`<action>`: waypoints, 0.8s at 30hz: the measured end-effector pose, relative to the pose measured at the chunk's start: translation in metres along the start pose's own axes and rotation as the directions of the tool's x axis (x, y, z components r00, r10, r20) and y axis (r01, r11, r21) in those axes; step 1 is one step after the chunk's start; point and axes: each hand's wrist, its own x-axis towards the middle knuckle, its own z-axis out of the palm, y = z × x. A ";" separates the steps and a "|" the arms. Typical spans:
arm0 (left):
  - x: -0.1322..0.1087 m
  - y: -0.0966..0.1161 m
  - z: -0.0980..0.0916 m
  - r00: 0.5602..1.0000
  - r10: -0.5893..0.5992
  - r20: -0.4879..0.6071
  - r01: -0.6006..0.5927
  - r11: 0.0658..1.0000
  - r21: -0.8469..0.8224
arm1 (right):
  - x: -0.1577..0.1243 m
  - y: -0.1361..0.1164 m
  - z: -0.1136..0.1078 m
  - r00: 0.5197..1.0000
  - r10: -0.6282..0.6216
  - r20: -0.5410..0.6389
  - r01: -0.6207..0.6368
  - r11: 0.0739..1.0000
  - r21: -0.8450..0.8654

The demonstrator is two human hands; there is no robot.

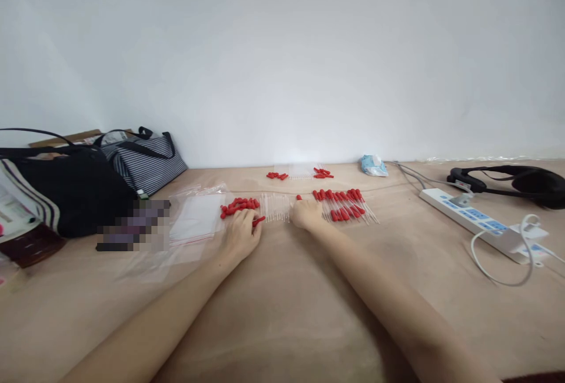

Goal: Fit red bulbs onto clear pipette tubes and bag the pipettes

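Observation:
My left hand (242,232) rests on the table with its fingers closed round a small red rubber cap (258,220), beside a heap of several red caps (239,205). A row of clear thin tubes (275,206) lies between both hands. My right hand (305,214) is curled at the tubes' right end; a red cap (299,197) shows just above it, and what the fingers pinch is hidden. To its right lie several finished droppers with red caps (345,205).
Clear zip bags (198,217) lie left of the caps. A black bag (66,189) and a striped bag (145,159) stand at far left. More caps (277,176) and droppers (323,173) lie by the wall. A white power strip (481,221), cable and black headset (521,182) are on the right.

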 end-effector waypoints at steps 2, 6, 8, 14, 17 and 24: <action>-0.004 0.011 0.002 0.998 0.013 0.056 -0.007 0.995 -0.096 | -0.009 0.006 0.001 0.999 -0.039 -0.015 0.039 0.999 -0.013; -0.010 0.024 0.002 0.986 0.033 0.166 0.003 0.978 -0.210 | -0.019 0.019 0.002 0.997 -0.048 -0.054 0.047 0.999 -0.020; -0.011 0.025 0.002 0.984 0.024 0.176 0.018 0.973 -0.230 | -0.020 0.026 0.003 0.996 -0.046 -0.073 0.046 0.999 -0.011; -0.009 0.020 0.002 0.987 0.044 0.157 0.006 0.953 -0.304 | -0.026 0.057 0.007 0.973 -0.160 -0.169 0.181 0.976 0.120; -0.009 0.023 0.002 0.985 0.071 0.160 -0.014 0.944 -0.330 | -0.039 0.076 0.013 0.875 -0.382 -0.298 0.454 0.862 0.227; -0.013 0.040 0.000 0.979 0.135 0.154 -0.058 0.905 -0.422 | -0.066 0.090 0.021 0.713 -0.604 -0.355 0.694 0.682 0.233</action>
